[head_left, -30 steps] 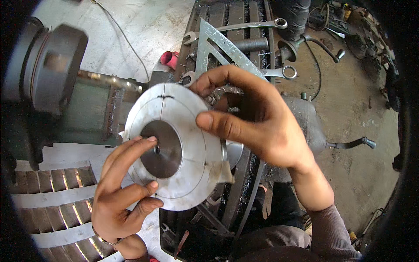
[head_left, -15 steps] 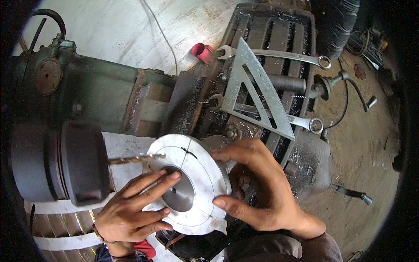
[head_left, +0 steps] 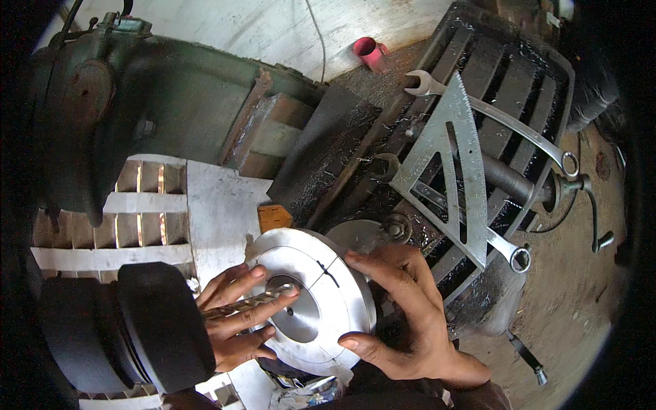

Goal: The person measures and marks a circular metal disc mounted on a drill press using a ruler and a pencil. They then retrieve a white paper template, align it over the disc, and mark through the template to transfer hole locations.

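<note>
A round silver metal disc (head_left: 348,321) with a recessed centre faces left, its face scribed with lines and marked with a short black stroke. My right hand (head_left: 424,328) grips its right rim, thumb and index finger apart on the edge; the other fingers are partly hidden. My left hand (head_left: 236,321) has its fingers spread, their tips at the disc's face and centre recess. A twist drill bit (head_left: 249,301) juts rightward from a black chuck (head_left: 160,328) and passes in front of my left fingers. The chuck hides part of that hand.
A slotted machine table (head_left: 471,68), strewn with metal chips, carries a triangular square (head_left: 472,164), an upper wrench (head_left: 526,126) and a lower wrench (head_left: 509,251). A red cup (head_left: 369,53) stands behind it. The green machine body (head_left: 191,89) fills the upper left; a crank handle (head_left: 529,359) protrudes at right.
The view has shifted, so the machine table and tools sit farther right. The drill bit now crosses in front of my left fingers and the disc's recess; before, it pointed at the disc's upper part.
</note>
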Demonstrator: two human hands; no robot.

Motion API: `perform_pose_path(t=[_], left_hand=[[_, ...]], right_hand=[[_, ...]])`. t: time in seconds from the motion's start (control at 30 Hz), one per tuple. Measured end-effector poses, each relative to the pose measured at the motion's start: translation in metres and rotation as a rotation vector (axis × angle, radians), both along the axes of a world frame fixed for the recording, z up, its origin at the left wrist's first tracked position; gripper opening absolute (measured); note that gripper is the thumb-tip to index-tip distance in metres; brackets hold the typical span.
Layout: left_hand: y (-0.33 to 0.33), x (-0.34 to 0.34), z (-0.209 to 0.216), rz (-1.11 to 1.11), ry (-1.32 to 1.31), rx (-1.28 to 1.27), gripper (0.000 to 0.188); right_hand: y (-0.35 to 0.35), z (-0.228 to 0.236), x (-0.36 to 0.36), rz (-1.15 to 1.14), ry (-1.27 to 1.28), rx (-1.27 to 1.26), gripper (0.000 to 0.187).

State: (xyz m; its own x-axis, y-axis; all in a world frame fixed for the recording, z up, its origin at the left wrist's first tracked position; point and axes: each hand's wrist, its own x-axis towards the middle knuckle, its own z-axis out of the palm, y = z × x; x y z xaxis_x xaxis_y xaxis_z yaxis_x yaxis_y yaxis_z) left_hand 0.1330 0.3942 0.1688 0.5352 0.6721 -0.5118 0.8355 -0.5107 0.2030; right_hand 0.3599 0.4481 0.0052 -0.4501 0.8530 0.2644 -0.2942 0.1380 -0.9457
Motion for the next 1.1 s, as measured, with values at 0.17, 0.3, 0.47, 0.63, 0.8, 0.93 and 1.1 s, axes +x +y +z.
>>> perform_pose_path(t=[0.17,0.3,0.47,0.63,0.8,0.93,1.1], left_hand=[[0.009,0.002,0.012,-0.034,0.195,-0.252,0.024],[0.012,0.008,0.015,0.032,0.188,-0.297,0.025],[0.009,0.014,0.007,0.104,0.117,-0.147,0.030],[0.010,0.017,0.010,0.114,0.183,-0.185,0.037],[0.015,0.019,0.009,0.111,0.166,-0.202,0.047],[0.016,0.023,0.008,0.238,0.164,-0.229,0.055],[0.015,0.024,0.012,0.301,0.215,-0.315,0.073]], right_hand=[[0.002,0.004,0.001,0.020,-0.026,-0.010,0.074],[0.008,0.002,0.005,0.075,-0.033,0.039,0.073],[0.009,0.003,0.009,0.122,-0.027,0.041,0.069],[0.004,0.007,0.015,0.141,-0.095,0.044,0.068],[0.001,0.012,0.020,0.183,-0.159,0.083,0.070],[-0.001,0.018,0.020,0.091,-0.082,0.081,0.057],[-0.003,0.020,0.020,0.099,-0.105,0.139,0.065]])
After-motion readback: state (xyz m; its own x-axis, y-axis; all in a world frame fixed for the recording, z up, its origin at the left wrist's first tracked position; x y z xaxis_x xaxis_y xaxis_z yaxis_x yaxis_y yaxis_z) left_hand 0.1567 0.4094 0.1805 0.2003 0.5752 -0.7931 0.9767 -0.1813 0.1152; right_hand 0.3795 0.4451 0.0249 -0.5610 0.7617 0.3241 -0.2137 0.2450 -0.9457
